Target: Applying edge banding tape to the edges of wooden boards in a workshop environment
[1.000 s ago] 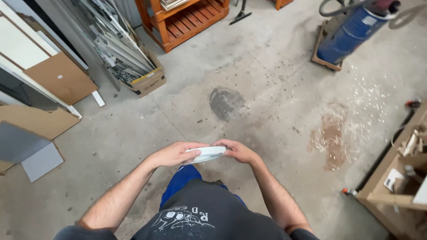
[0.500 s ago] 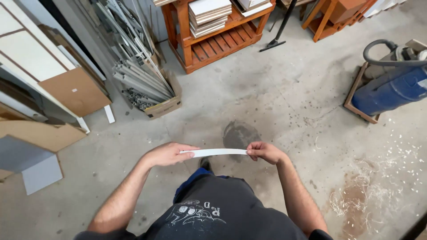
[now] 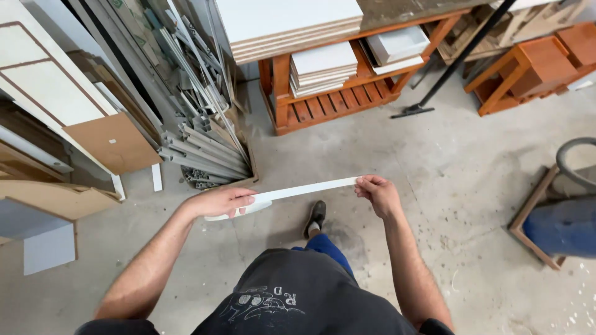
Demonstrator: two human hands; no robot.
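While the person stands on the concrete floor (image 3: 434,167) of a workshop, both hands hold a thin white strip (image 3: 304,188) stretched out flat between them, roughly at waist height in front of the body. The left hand (image 3: 220,201) is closed around the strip's left end, fingers wrapped over the top, with a bit of white poking out below the palm. The right hand (image 3: 377,193) pinches the other end between thumb and fingertips, so the strip runs almost level, rising slightly toward the right.

Straight below the strip you can see one dark shoe (image 3: 315,216) and a blue trouser leg, plus the dark grey shirt.

Around them: a bundle of grey metal profiles (image 3: 198,152) leaning in a box to the left, just beyond the left hand, with brown and white boards (image 3: 68,99) stacked against the wall further left. Ahead is an orange wooden rack (image 3: 335,99) holding stacks of white panels. A black broom-like pole (image 3: 459,62) leans to the right of it, and a blue vacuum on a wooden dolly (image 3: 559,217) sits at the far right.
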